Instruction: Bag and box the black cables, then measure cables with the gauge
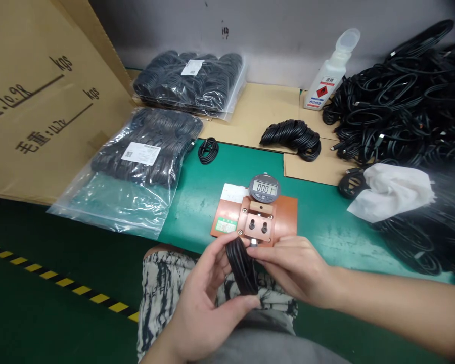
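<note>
A coiled black cable [241, 268] is gripped by my left hand [208, 298], fingers behind the coil and thumb below it. My right hand [299, 265] pinches the cable's end, whose metal plug [254, 242] points at the near side of a copper-coloured fixture [284, 217]. Whether the plug tip sits inside the fixture I cannot tell. On top of the fixture a round digital gauge [264, 187] reads about 0.001. One small coil of black cable [208, 150] lies on the green table beyond, left of the gauge.
Bags of coiled cables [151, 146] lie at the left beside a large cardboard box [41, 101]. A row of coils [291, 137] rests on cardboard. At the right are a white bottle [326, 78], a big cable heap [402, 101] and a crumpled white cloth [394, 189].
</note>
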`<state>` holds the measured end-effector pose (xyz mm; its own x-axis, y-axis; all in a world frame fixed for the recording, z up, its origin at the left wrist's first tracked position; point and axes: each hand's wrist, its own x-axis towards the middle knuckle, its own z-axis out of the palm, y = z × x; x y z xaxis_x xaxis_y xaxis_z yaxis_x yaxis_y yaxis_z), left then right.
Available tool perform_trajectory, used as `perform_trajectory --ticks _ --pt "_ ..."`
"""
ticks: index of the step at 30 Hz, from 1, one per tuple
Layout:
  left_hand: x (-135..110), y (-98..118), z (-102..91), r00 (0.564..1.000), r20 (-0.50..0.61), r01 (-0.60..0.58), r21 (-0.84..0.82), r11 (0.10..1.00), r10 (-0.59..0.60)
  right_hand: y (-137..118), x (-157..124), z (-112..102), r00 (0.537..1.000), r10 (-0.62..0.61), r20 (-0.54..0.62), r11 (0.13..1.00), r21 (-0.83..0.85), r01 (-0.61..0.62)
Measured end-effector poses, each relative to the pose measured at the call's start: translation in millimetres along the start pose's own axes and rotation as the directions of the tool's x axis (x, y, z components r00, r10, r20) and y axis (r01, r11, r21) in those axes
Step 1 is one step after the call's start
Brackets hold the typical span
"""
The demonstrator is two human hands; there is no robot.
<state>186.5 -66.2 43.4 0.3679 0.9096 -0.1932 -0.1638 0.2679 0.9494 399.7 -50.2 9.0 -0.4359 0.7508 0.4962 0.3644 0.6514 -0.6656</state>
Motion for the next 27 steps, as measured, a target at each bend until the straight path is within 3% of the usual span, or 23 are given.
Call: perform_trajectory --ticks 11,20,27 --pt "3.0 0.0 -4.0 1.000 -0.011 -0.007 0.025 1.000 0.007 -1.5 1.6 -0.1 1.000 0.000 0.001 1.000 -0.009 0.000" --pt "4.0 -6.9 -12.2 0.997 0.073 -0.015 0.093 0.996 0.009 -1.2 2.4 -0.1 1.000 0.009 0.015 1.000 -0.013 -0.009" --pt "7.5 -7.8 -10.1 0.995 0.073 -0.077 0.076 0.994 0.072 -2.8 4.1 0.2 0.998 0.054 -0.009 0.998 0.029 -0.054"
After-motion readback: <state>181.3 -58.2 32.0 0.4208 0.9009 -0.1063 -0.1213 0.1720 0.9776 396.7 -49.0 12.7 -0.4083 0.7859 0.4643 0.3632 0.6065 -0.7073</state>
